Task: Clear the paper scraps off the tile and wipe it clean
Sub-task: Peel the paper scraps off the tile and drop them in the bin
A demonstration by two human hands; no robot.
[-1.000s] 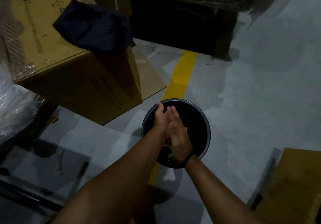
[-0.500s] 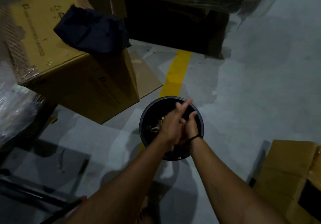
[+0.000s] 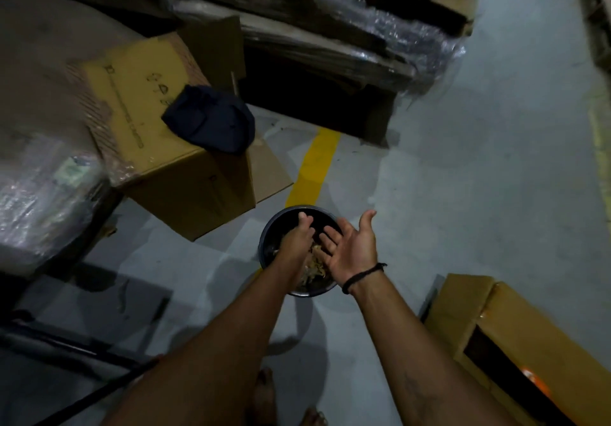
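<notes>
The left grip point(image 3: 299, 238), fingers straight, and the right grip point(image 3: 353, 249), palm up and wide, hang above the black bin point(image 3: 269, 227). Neither holds anything. The paper scraps point(image 3: 314, 265) lie inside the bin, beneath both grips.

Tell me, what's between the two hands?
Paper scraps, down in the black bin, show between the left hand and right hand in the head view.

scraps point(image 3: 314, 264) in bin point(image 3: 264, 247), box point(image 3: 185, 174) left of bin
</notes>
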